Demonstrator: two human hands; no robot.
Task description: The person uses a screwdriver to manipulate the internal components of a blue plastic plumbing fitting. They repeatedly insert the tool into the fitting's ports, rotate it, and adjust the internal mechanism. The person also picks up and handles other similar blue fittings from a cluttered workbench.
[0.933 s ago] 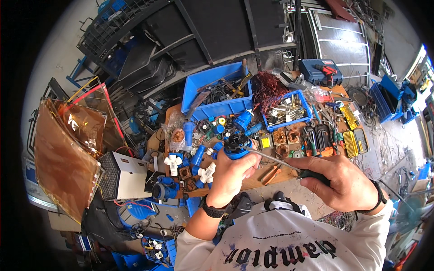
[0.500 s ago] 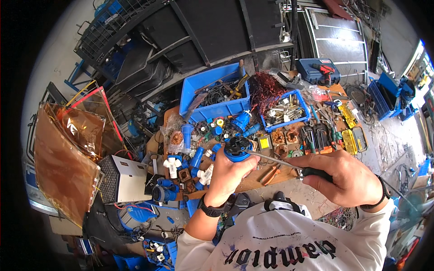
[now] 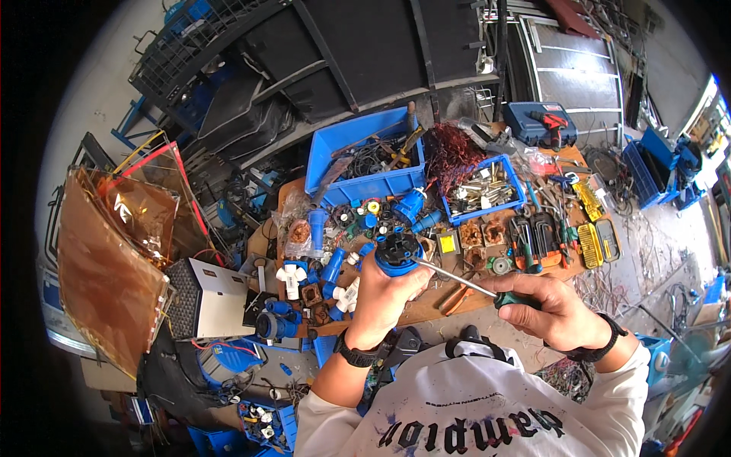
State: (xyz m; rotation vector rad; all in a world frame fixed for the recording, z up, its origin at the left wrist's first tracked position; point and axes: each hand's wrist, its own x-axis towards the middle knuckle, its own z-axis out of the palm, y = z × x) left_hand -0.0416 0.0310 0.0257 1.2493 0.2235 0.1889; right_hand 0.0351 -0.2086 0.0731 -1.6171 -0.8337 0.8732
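My left hand (image 3: 379, 298) is wrapped round a blue industrial plug with a black round face (image 3: 398, 249), held upright above the near side of the workbench. In my right hand (image 3: 562, 311) is a screwdriver (image 3: 455, 278), gripped by its dark green handle. Its long metal shaft slopes up to the left, and the tip meets the plug's right side near the rim. Whether the tip sits on a screw is too small to tell. Below the shaft, pliers with orange handles (image 3: 455, 300) lie on the bench.
Behind the plug stands a large blue bin (image 3: 373, 189) of cables and tools, beside a smaller blue tray (image 3: 522, 199) of metal parts. White pipe fittings (image 3: 291, 279) and blue connectors crowd the left. Hand tools and a red drill (image 3: 553, 122) on a blue case occupy the right.
My right hand has dropped and drawn in toward the left, its wrist turned. The screwdriver slopes more steeply, with its handle lower. My left hand still holds the plug in nearly the same place.
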